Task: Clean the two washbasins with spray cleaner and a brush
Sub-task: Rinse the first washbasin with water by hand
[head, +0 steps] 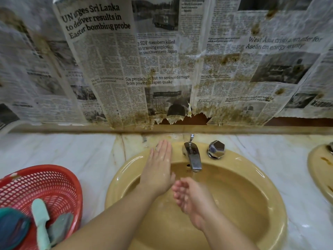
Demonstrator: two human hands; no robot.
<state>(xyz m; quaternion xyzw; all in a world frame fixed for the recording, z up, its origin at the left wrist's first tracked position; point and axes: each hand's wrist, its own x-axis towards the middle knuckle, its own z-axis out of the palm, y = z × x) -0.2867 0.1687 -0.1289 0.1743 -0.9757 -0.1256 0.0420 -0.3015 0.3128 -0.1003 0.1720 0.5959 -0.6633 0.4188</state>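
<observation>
The left hand (159,165) lies flat with straight fingers on the far left rim of the basin (266,188), palm down, fingertips reaching toward the counter (72,154) behind it; it holds nothing, and it looks placed there to rub or rinse the rim by hand. The right hand (189,193) is cupped, fingers loosely curled and palm up, just below the spout of the tap (193,159), with nothing pinched in it; a thin stream seems to fall from the spout into the palm, so the cup is most likely there to catch water and carry it to the rim, though the flow is faint and I cannot be certain. The knob (216,149) stands just right of the tap on the basin's far edge. The bowl looks wet and glossy, which suggests this basin is at its rinse stage rather than its scrub. The brush (40,221), pale green, lies in the red basket (54,177) on the counter to the near left, well apart from both hands, beside a grey pad (60,226) and a dark blue item (12,228) I cannot identify; no spray bottle is visible. The second basin (319,170) shows only at the right edge, with a brown smear on its rim, so it probably remains to be cleaned. Stained newspaper (162,60) covers the wall behind.
</observation>
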